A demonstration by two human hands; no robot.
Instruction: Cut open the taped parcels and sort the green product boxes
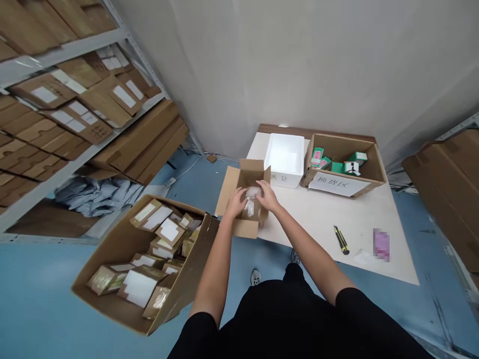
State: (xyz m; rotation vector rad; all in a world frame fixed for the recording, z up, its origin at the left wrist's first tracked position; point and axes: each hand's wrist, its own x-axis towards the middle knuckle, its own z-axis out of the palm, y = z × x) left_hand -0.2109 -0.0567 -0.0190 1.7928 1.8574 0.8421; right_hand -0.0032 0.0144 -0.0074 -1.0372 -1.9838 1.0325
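Observation:
A small open cardboard box [239, 229] sits at the table's left edge with its flaps spread outward. Inside its opening is crumpled translucent plastic packaging [250, 207]; whatever it may wrap cannot be made out. My left hand [235, 203] reaches over the box's left side, its fingers curled at the plastic. From the right, my right hand [268, 196] comes in with thumb and fingers bent around the other side of the plastic. The packaging is held between both hands, and the fingertips are partly hidden.
A white foam bin [284, 178] and a carton [370, 185] of green boxes stand at the table's back. A utility knife [341, 240] and a blurred pink item [381, 245] lie on the table [310, 209]. A large carton [95, 262] of parcels is left, before loaded shelves [112, 134].

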